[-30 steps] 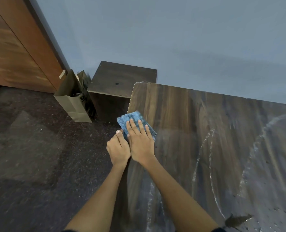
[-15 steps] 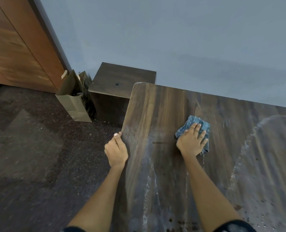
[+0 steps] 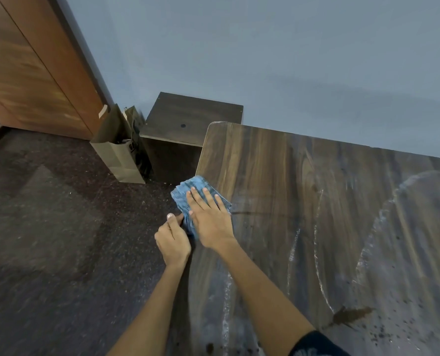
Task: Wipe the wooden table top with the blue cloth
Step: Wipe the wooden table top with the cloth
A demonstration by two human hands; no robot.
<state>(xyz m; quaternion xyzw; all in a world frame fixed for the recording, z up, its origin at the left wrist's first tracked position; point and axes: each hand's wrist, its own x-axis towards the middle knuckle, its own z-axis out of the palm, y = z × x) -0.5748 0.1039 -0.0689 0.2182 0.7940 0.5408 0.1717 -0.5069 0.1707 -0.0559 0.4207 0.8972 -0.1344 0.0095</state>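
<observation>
a person's two bare forearms reach forward over a dark brown wooden table top (image 3: 303, 201) with streaked grain, seen from above. the right hand (image 3: 210, 219) lies flat on a folded blue cloth (image 3: 188, 191) with a ribbed weave, fingers straight and spread, pressing it down at the left edge of the table top. part of the cloth hangs out past that edge, over the floor. the left hand (image 3: 172, 240) sits just beside the right one at the same edge, fingers curled in around the edge of the table top, its thumb stretched forward and touching the lower corner of the cloth. pale curved wet streaks (image 3: 316, 253) and dark specks mark the wood on the right, and a small dark brown stain (image 3: 350, 316) lies near the bottom right. behind the table's far corner stands a small dark wooden cabinet (image 3: 193, 119) against a grey-blue wall (image 3: 265, 60). a tan paper bag (image 3: 118, 155) leans beside the cabinet, next to a reddish-brown wooden door (image 3: 28, 68). the floor (image 3: 59, 240) is dark and speckled.
</observation>
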